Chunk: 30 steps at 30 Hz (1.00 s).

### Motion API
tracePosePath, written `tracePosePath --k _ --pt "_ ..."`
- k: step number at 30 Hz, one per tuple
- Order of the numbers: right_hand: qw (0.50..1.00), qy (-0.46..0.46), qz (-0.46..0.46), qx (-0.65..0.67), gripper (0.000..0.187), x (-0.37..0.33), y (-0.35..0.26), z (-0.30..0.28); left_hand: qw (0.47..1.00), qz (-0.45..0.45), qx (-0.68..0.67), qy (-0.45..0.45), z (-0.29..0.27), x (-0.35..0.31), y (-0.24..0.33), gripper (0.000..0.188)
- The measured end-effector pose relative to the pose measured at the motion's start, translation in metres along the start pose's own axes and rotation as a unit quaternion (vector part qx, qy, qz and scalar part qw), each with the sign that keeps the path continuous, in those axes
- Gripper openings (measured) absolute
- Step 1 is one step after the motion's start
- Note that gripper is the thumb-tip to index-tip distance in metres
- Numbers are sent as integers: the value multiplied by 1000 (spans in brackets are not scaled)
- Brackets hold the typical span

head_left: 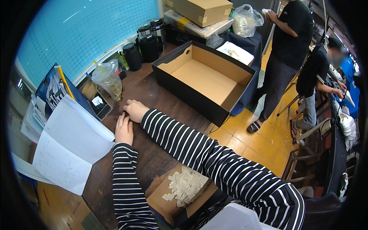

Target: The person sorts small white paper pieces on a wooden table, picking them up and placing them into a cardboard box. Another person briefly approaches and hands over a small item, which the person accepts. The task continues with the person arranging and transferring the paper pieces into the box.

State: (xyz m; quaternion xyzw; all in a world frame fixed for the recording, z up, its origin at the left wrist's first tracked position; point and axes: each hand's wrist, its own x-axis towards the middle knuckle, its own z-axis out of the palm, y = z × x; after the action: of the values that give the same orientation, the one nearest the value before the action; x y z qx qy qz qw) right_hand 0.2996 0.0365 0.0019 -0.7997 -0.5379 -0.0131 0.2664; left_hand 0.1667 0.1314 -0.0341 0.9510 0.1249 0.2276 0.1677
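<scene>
My left hand lies on the dark brown table, its fingers stretched forward and held near one another. Just beyond it, my right hand reaches across with its fingers curled down toward the tabletop. The fingertips of both hands almost meet; whatever may be between them is too small or hidden to make out. A clear plastic organizer stands just left of the hands, and an open notebook lies nearby. Close to my body, an open cardboard box holds many small cream-coloured flat pieces.
A large open black box, brown inside, sits at the table's right edge. Behind are dark flasks, a clear plastic bag, stacked boxes and a file holder. One person stands at the right; another works farther off.
</scene>
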Motion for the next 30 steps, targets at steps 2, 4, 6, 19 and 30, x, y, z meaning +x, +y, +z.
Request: tracePosePath --k 2,4,6,19,30 --pt "1000 8 -8 -9 32 0 -2 0 1000 7 -3 3 0 0 0 33" --pt "1000 12 -10 -13 31 -1 -3 1 1000 9 -4 4 0 1 1 33" --pt "1000 6 -1 -13 30 -1 -4 2 1000 10 -4 6 0 1 1 33" --pt "969 187 56 154 18 4 -3 -13 1000 13 -3 -1 -1 1 1 33" --pt "644 326 183 667 19 2 23 -49 1000 4 0 2 -14 -4 24 30"
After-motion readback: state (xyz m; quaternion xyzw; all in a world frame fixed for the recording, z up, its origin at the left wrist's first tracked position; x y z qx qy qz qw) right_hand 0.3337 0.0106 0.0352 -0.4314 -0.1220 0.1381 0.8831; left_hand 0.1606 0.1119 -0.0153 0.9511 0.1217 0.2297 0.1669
